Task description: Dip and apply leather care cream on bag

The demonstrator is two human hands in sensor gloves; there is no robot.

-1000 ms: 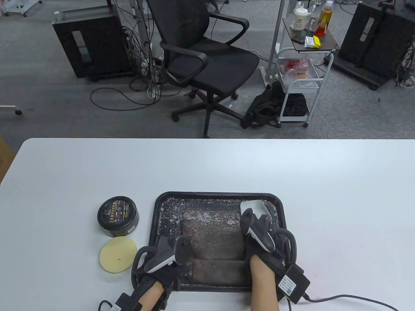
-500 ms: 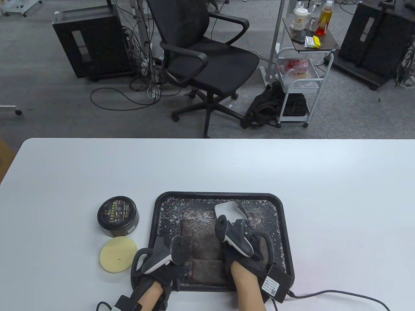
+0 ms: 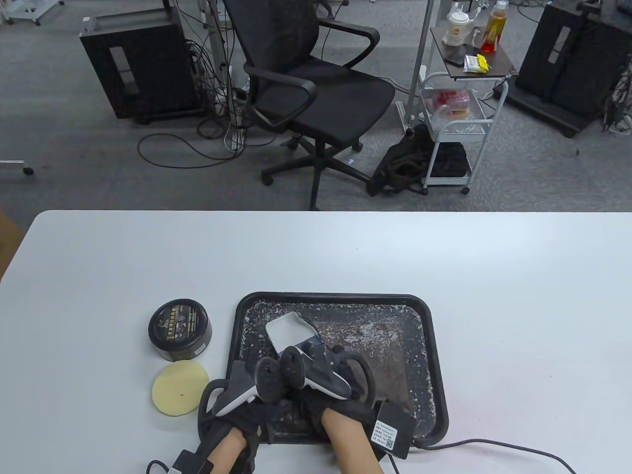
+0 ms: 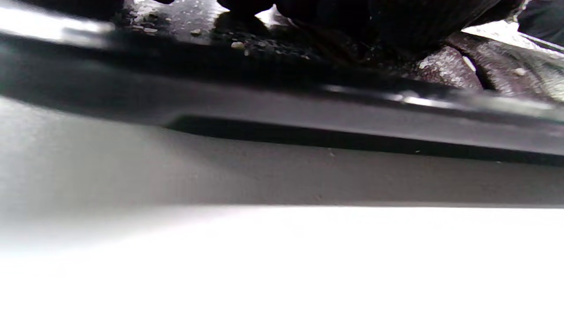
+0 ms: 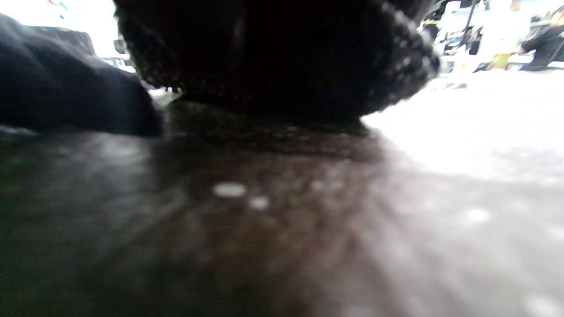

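Note:
A brown leather bag (image 3: 345, 340) lies flat in a black tray (image 3: 335, 298), mostly under my hands. It also shows in the left wrist view (image 4: 445, 66) and the right wrist view (image 5: 264, 198). My right hand (image 3: 301, 345) holds a white cloth (image 3: 285, 332) and presses it on the bag's far left part. My left hand (image 3: 249, 395) rests at the tray's near left corner, fingers over the rim (image 4: 282, 101) by the bag; their hold is hidden. The black cream tin (image 3: 180, 328) stands closed left of the tray.
A round yellow sponge (image 3: 178, 387) lies on the white table (image 3: 493, 276) just near the tin. White flakes cover the tray floor. A cable (image 3: 518, 449) trails right from my right wrist. An office chair (image 3: 306, 89) stands beyond the table's far edge.
My right hand has swept the white cloth from the tray's far right across the bag to its left side. My left hand has stayed at the near left corner.

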